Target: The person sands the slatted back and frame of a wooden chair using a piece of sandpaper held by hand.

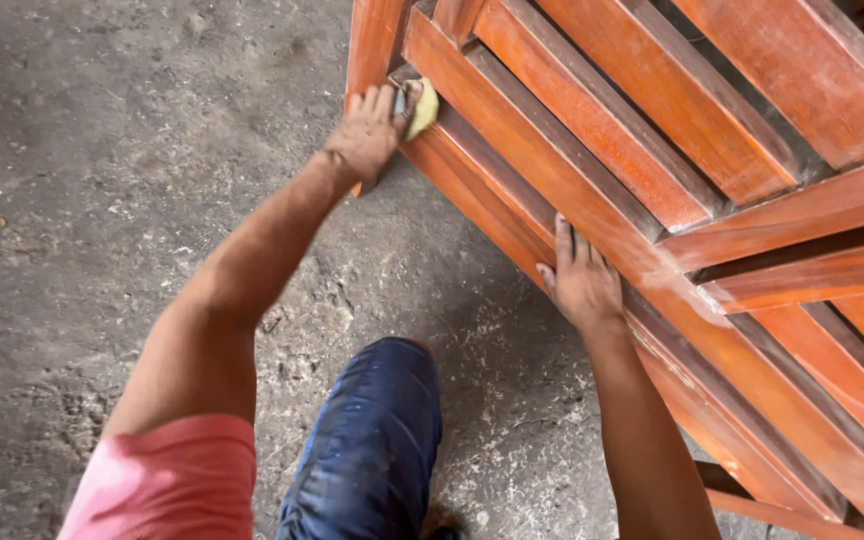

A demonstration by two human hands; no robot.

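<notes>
Pressing a small yellowish pad (423, 106), likely a scrap of sandpaper or cloth, against the orange-brown slatted wooden frame (672, 190), the left hand (370, 130) works near the frame's upper-left corner. Fingers curled around the pad, thumb side toward the slats; something thin and grey shows between fingers and pad, can't tell what. Pad sits right of the knuckles, touching the lower rail where it meets the corner post. Left arm reaches out long across the floor side of the frame; pink sleeve (167, 480) at the shoulder. Between the arms, a knee in blue jeans (372, 440), speckled pale, over the rough grey concrete floor (102, 150), which is dusted pale near the frame's lower edge. Further right along the same rail, the right hand (580, 280) lies flat on the wood, fingers extended and together, holding nothing, just bracing. Rail's long axis runs diagonally from the upper-left corner down to the lower right, so both hands sit on one line, left hand at the far end, right hand nearer the body. Frame looks stained or varnished, glossy in patches, parallel slats with dark gaps, a dull pale streak on the rail just right of the bracing hand. Frame tilts away from the floor; what supports it is out of view.
</notes>
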